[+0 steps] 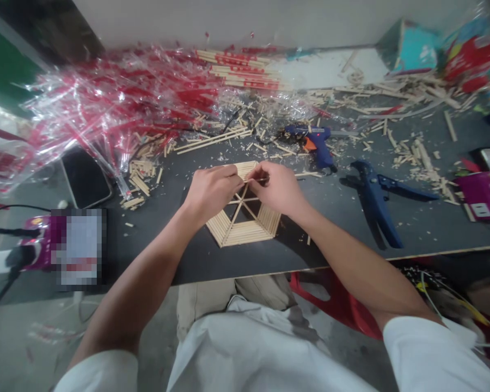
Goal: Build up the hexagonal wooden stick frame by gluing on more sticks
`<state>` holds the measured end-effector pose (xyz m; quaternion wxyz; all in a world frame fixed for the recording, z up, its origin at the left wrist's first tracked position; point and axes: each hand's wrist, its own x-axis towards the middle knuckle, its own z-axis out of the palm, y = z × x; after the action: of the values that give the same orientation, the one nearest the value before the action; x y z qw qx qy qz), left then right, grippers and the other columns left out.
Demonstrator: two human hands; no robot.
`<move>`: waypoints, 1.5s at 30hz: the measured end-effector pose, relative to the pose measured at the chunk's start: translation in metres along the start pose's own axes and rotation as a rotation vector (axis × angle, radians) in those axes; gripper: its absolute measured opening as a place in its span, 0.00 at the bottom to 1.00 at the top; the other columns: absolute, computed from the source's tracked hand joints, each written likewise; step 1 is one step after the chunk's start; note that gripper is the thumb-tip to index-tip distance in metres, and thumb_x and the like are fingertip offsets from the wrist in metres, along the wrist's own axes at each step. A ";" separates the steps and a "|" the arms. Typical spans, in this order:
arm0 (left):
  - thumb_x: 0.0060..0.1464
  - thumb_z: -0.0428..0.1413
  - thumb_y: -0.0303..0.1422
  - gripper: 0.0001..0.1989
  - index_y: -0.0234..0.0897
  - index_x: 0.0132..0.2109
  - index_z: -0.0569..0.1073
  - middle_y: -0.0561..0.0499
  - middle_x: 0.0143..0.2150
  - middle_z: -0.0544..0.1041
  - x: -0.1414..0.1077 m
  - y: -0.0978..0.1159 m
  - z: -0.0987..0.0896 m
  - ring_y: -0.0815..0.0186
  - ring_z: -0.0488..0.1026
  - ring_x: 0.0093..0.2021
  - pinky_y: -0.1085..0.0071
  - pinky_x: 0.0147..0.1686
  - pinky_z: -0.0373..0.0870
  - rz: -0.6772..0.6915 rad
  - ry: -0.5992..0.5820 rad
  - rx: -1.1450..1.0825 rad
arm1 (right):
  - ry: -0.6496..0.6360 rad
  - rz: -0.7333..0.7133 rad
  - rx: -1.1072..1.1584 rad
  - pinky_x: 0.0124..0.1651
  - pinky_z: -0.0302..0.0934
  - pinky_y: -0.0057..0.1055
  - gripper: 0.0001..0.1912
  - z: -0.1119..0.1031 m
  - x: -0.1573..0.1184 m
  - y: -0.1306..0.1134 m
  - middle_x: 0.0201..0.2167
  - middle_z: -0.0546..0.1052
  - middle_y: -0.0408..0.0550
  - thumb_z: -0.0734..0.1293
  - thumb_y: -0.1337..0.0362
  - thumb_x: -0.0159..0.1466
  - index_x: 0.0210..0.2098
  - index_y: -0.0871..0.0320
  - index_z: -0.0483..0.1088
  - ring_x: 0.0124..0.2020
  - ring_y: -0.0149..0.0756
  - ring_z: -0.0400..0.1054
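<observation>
hexagonal stick frame [245, 231] on the dark table [330, 218] | left hand [210, 190] curled, resting on its top-left | right hand [276, 188] pinching a thin stick [258, 180] over it | glue gun [316, 146] behind-right

Probably a craft workshop: glue gun [316, 146], cutters [375, 198], stick offcuts [412, 152].

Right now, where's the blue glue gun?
In the head view the glue gun lies on the dark table, up and right of the right hand, left of the blue cutters, amid stick offcuts.
</observation>
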<state>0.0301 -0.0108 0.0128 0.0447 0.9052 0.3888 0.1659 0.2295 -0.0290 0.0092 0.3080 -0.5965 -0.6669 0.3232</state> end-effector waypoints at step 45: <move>0.74 0.43 0.25 0.14 0.35 0.46 0.73 0.51 0.33 0.78 -0.013 0.020 0.002 0.69 0.75 0.30 0.72 0.27 0.66 0.137 0.287 0.124 | 0.044 -0.070 0.504 0.41 0.77 0.33 0.04 -0.011 -0.006 -0.010 0.30 0.83 0.44 0.75 0.64 0.54 0.30 0.55 0.80 0.32 0.34 0.78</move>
<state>0.0360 -0.0338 0.0121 -0.0787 0.8976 0.3382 0.2716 0.2330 -0.0353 0.0241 0.4723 -0.4843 -0.5789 0.4552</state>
